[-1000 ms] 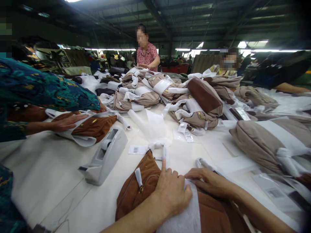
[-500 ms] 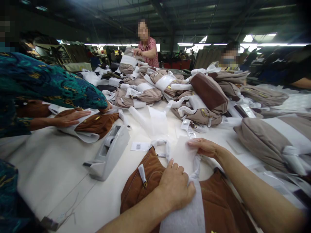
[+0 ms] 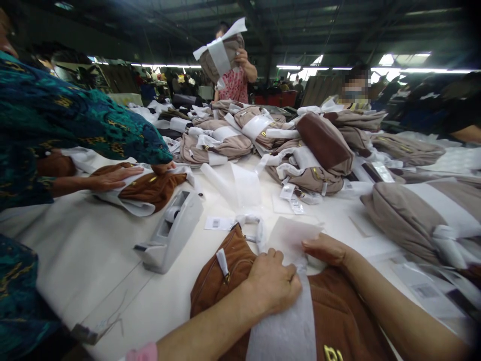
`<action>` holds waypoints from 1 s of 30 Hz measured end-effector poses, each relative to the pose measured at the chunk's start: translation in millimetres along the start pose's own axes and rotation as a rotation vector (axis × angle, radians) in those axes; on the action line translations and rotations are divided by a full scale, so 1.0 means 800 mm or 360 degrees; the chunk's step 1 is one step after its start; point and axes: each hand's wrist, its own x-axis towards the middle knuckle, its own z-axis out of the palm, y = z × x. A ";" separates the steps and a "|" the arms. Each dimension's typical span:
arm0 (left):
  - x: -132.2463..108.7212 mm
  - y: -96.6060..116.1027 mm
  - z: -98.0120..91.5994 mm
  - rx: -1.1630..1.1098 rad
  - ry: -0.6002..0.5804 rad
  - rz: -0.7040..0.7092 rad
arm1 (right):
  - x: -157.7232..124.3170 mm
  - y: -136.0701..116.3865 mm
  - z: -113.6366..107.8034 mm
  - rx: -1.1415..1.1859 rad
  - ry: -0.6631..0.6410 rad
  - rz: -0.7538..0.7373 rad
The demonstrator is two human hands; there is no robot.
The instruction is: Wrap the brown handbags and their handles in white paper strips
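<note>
A brown bag [image 3: 338,306] with gold letters lies on the white table in front of me, a pale wrapping strip [image 3: 283,326] running down its middle. My left hand [image 3: 276,281] rests on the upper part of this strip, fingers curled against it. At the strip's top, a whitish sheet [image 3: 293,234] is pinched at its right edge by my right hand [image 3: 326,249]. A wrapped handle [image 3: 259,233] loops above the bag, beside a barcode tag [image 3: 218,223].
A grey tape dispenser [image 3: 171,233] stands left of the bag. Further left, a person's hands touch another brown bag [image 3: 150,188]. Wrapped taupe bags [image 3: 218,143] are piled behind, and one [image 3: 413,215] lies at right. Another person holds up a wrapped bag [image 3: 221,55].
My right hand has moved down and right, with the sheet's top tilting over. My left fingers have curled more. The person across the table has raised a wrapped bag.
</note>
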 end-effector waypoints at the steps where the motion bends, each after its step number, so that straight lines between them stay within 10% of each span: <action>1: 0.000 0.000 0.000 0.0006 -0.0003 0.0006 | 0.005 0.005 0.002 -0.0004 0.0016 0.0038; 18: -0.007 0.005 0.001 0.0070 0.0101 0.0058 | -0.047 -0.006 0.107 -0.0071 0.0734 -0.0220; 30: -0.003 -0.006 -0.002 0.0067 0.0036 0.0164 | -0.090 0.085 0.130 -0.0629 0.1406 -0.0507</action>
